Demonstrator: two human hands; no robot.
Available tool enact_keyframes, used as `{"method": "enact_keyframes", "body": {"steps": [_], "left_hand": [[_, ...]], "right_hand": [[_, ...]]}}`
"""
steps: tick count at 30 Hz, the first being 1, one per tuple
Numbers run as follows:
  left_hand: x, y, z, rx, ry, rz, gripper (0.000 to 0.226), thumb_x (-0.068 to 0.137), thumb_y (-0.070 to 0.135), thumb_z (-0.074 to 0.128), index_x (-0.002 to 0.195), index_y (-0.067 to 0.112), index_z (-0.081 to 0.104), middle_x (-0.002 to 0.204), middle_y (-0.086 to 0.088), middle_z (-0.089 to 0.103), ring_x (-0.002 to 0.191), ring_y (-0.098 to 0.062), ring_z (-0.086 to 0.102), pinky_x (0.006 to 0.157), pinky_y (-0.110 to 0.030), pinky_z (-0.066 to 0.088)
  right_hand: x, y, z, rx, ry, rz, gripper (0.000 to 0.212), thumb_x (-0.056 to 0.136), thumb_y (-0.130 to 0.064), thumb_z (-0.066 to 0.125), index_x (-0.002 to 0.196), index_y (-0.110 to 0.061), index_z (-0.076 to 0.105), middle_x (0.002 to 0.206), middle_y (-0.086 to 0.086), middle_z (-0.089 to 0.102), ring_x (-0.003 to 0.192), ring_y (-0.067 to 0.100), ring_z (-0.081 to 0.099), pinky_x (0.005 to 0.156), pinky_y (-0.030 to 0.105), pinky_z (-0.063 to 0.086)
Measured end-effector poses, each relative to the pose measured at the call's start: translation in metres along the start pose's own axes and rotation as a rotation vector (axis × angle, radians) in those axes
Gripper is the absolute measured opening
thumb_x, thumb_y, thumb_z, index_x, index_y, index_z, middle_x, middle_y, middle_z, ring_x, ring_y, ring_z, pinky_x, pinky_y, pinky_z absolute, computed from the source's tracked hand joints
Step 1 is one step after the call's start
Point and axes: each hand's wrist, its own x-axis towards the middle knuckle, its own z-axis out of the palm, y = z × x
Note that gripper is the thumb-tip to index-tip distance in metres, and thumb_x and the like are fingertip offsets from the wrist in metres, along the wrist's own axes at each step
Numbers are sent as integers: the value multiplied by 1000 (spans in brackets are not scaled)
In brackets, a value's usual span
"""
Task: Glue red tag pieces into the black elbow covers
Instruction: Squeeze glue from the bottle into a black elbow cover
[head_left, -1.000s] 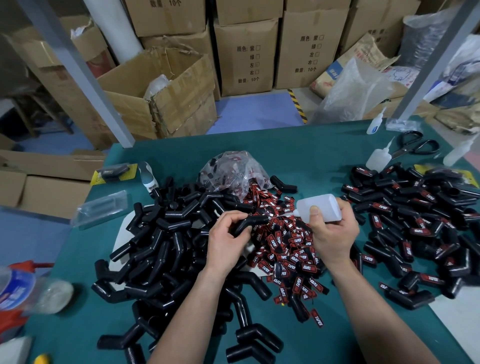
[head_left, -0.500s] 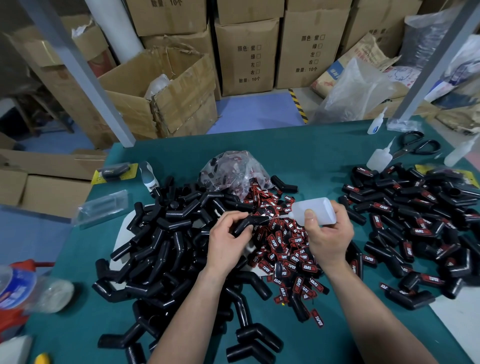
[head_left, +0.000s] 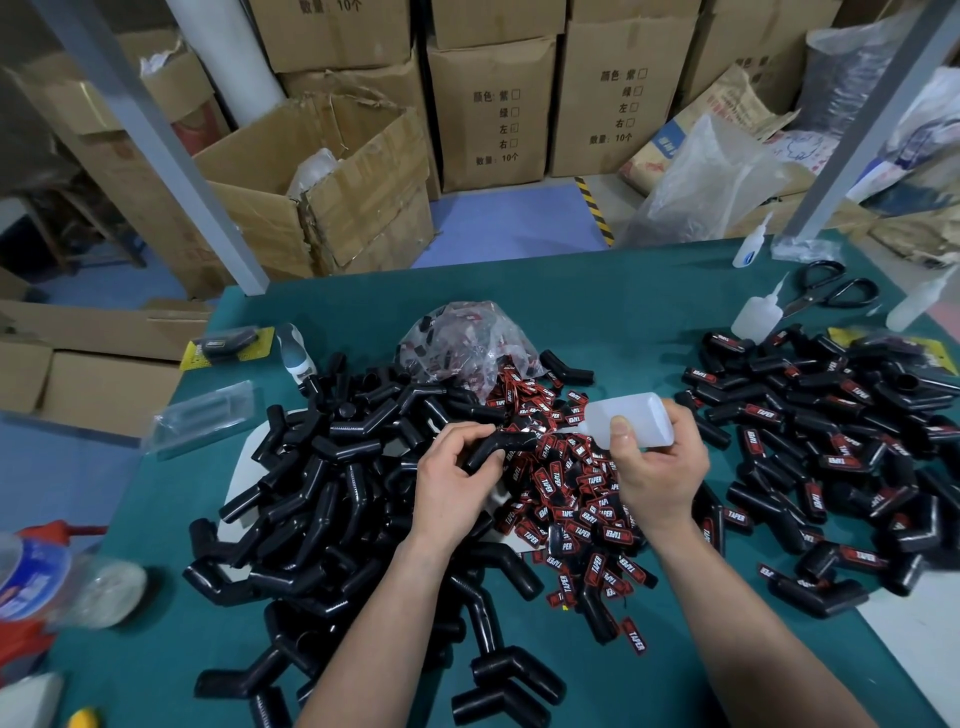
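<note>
your left hand (head_left: 457, 483) has its fingers curled round one black elbow cover (head_left: 501, 447); your right hand (head_left: 657, 467) grips the white glue bottle (head_left: 631, 418) lying sideways, nozzle right by the cover's end, can't tell if it touches; the pile of red tags (head_left: 571, 499) sits under both; bare covers (head_left: 322, 493) heaped at 9 o'clock, tagged covers (head_left: 831, 441) at 3; clear bag (head_left: 462, 343) at 12; scissors (head_left: 831, 291) at 2 on the green table (head_left: 597, 301); cardboard boxes (head_left: 493, 104) behind
</note>
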Motion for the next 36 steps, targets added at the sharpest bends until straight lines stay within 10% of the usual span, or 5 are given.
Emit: {"method": "enact_keyframes", "body": {"steps": [36], "left_hand": [[0, -1, 0, 7, 8, 26, 45, 87, 4, 80, 106, 44, 72, 116, 24, 66, 114, -2, 65, 96, -14, 50]], "right_hand": [[3, 9, -1, -12, 8, -65, 32, 83, -30, 65, 97, -1, 62, 84, -19, 56, 68, 2, 55, 58, 11, 45]]}}
